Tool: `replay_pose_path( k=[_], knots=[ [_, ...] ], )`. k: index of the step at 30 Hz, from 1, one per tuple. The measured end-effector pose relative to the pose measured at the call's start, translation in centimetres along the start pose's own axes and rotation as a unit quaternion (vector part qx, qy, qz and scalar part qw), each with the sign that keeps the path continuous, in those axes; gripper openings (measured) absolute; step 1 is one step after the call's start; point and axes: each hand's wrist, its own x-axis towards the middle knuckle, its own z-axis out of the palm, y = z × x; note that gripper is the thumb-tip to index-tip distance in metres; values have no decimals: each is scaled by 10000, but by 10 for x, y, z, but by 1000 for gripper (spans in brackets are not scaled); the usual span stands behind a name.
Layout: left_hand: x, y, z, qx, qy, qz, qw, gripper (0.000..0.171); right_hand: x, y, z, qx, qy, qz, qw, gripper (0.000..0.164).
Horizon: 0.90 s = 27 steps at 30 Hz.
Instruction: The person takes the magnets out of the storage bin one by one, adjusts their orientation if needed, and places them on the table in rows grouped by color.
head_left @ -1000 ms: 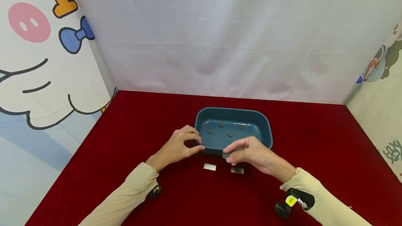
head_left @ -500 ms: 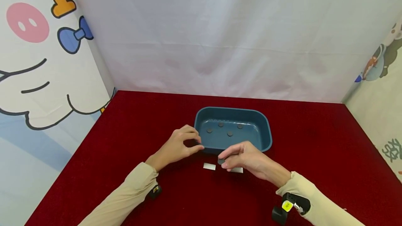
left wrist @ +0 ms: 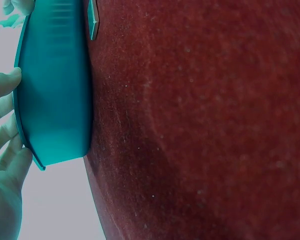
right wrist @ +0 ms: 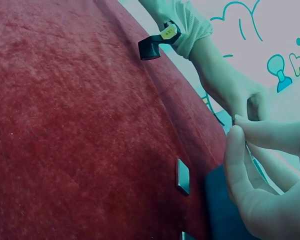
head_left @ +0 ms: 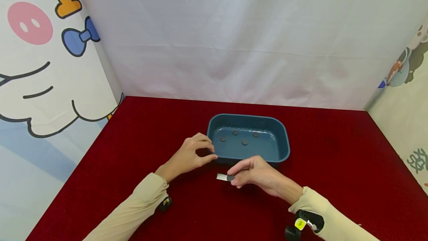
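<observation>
A blue plastic basin (head_left: 282, 151) stands on the red cloth with several small grey discs (head_left: 245, 142) lying on its floor. At its front left corner, my left hand (head_left: 192, 156) holds the rim; the left wrist view shows that hand's fingers (left wrist: 10, 79) and thumb along the rim. My right hand (head_left: 259, 176) pinches one grey disc (head_left: 230, 178) between thumb and fingertips, just in front of the basin. Directly behind that disc in the head view is a small silver rectangular plate (head_left: 221, 177), partly covered. The right wrist view shows a similar plate (right wrist: 183, 176) lying on the cloth.
Red cloth (head_left: 160, 122) covers the tabletop. A white curtain (head_left: 234, 47) hangs along the back, and printed cartoon panels (head_left: 50, 96) flank the table. A second small plate (right wrist: 186, 235) shows at the bottom of the right wrist view.
My right hand has moved left and toward me with the grey disc, from the basin's front rim to over the silver plate. The hand now hides the right plate. My left hand stays put.
</observation>
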Motion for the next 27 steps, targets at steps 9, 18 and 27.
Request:
replay_pose_path(
  k=[9,18,27],
  knots=[
    [-1,1,0,27,3,-14,10000,12,6,7,5,3,-108,-67,9999,30],
    [-1,-1,1,-20,14,32,10000,13,12,16,13,-40,-61,51,10000,30],
    [0,-2,0,-21,32,53,10000,12,17,23,22,-276,53,79,9996,23]
  ],
)
